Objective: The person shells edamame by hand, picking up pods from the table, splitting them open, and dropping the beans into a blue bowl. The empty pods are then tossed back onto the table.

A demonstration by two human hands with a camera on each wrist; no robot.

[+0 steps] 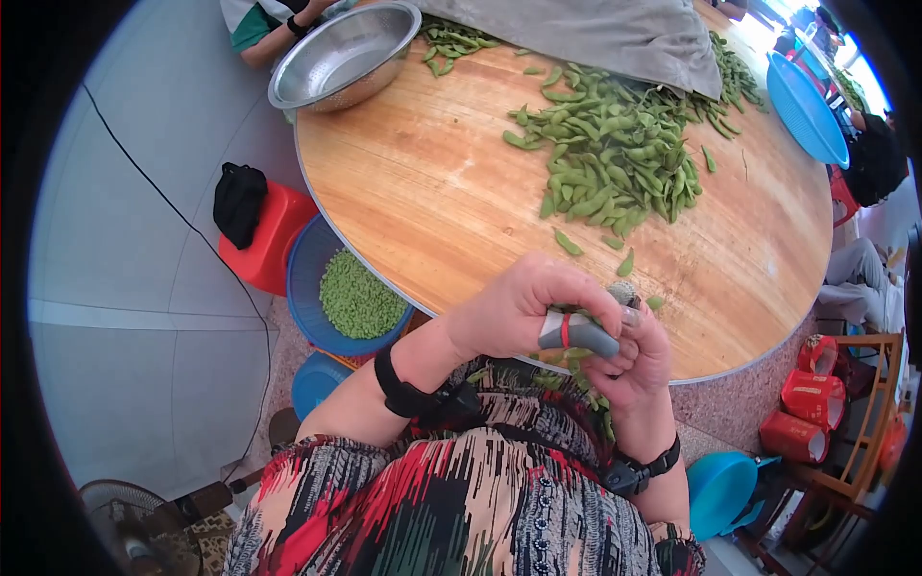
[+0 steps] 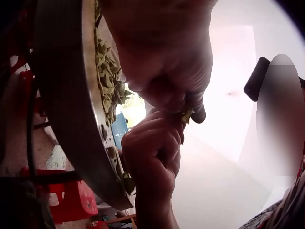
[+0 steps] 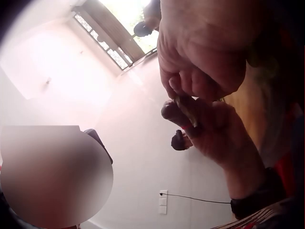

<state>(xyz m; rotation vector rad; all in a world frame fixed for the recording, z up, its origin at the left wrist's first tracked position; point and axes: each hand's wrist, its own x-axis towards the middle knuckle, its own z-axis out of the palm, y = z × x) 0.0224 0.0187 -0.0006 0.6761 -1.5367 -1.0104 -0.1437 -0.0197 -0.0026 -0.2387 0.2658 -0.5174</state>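
Both hands meet close over the near edge of the round table. My left hand [image 1: 523, 307] pinches a small green soybean pod [image 2: 187, 116]; a grey cover [image 1: 588, 338] with a red band wraps one of its digits. From the other side, my right hand [image 1: 642, 365] grips the same pod with curled fingers against the left. In the right wrist view the pod [image 3: 192, 114] shows as a thin green strip between the two hands, mostly hidden by fingers. A large heap of green pods [image 1: 615, 154] lies on the table beyond the hands.
On the wooden table [image 1: 413, 182] stand a metal colander [image 1: 351, 58] and a grey cloth [image 1: 595, 34] over pods. Below its left edge, a blue basket [image 1: 305, 278] holds shelled beans [image 1: 360, 293], beside a red stool [image 1: 254, 259]. A blue basin [image 1: 807, 110] leans at the far right.
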